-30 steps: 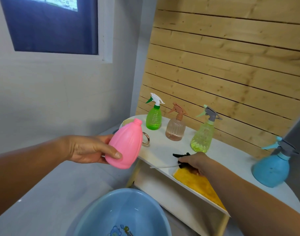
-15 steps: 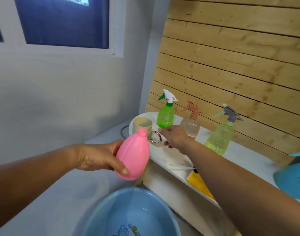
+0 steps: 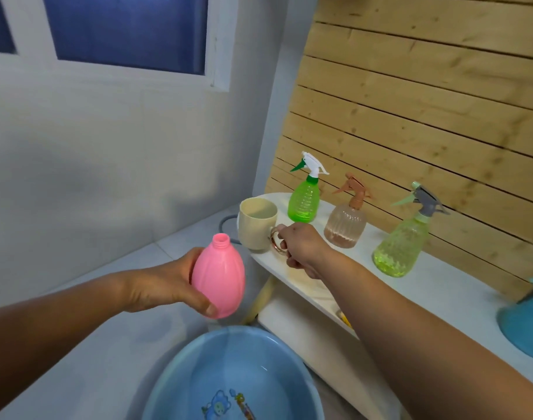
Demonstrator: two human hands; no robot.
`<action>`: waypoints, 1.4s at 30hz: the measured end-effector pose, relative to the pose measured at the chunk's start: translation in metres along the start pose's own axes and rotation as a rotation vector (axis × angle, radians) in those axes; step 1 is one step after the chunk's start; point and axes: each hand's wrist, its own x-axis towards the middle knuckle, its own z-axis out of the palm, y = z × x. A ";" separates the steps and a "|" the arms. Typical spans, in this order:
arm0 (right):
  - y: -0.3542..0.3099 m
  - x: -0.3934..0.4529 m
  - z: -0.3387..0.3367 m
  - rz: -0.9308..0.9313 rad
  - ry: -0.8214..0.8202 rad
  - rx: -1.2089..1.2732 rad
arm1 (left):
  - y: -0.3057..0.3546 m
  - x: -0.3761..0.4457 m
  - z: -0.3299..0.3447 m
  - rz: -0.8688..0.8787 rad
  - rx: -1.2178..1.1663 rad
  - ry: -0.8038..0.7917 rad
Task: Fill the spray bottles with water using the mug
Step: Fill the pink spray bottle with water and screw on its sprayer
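Observation:
My left hand [image 3: 165, 283] grips a pink bottle [image 3: 219, 277] with its spray head off and its neck open, held upright above the blue basin [image 3: 198, 374]. A cream mug [image 3: 257, 227] stands at the left end of the white shelf [image 3: 441, 286]. My right hand [image 3: 301, 247] has its fingers curled round the mug's metal ring handle. The basin holds water. Behind the mug stand a green spray bottle [image 3: 304, 201], a brownish clear spray bottle [image 3: 347, 222] and a yellow-green spray bottle [image 3: 401, 247], all with spray heads on.
A blue spray bottle [image 3: 522, 322] sits at the right edge of the shelf, partly cut off. A yellow cloth [image 3: 345, 319] peeks out under my right forearm. A wooden slat wall [image 3: 425, 101] backs the shelf; a white wall and window are on the left.
My right hand left the black spray head near the yellow cloth, moved left along the shelf and took the mug's handle. The pink bottle has been turned more upright.

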 end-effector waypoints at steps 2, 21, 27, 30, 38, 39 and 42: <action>-0.002 -0.017 0.003 -0.004 -0.003 -0.034 | -0.009 -0.004 0.004 0.009 0.009 0.065; 0.120 -0.064 0.045 -0.001 -0.142 -0.603 | -0.086 -0.021 0.028 0.028 0.251 -0.020; 0.196 -0.051 0.066 0.135 -0.221 -0.814 | -0.095 -0.008 0.036 0.059 0.298 -0.043; 0.228 -0.050 0.072 0.089 -0.232 -0.968 | -0.099 -0.003 0.035 0.079 0.287 -0.021; 0.273 -0.038 0.088 0.036 -0.331 -1.137 | -0.126 0.000 0.029 0.099 0.274 -0.012; 0.276 -0.036 0.091 0.027 -0.343 -1.176 | -0.128 0.001 0.029 0.104 0.279 -0.011; 0.286 -0.035 0.102 0.001 -0.375 -1.272 | -0.133 0.003 0.027 0.103 0.269 0.000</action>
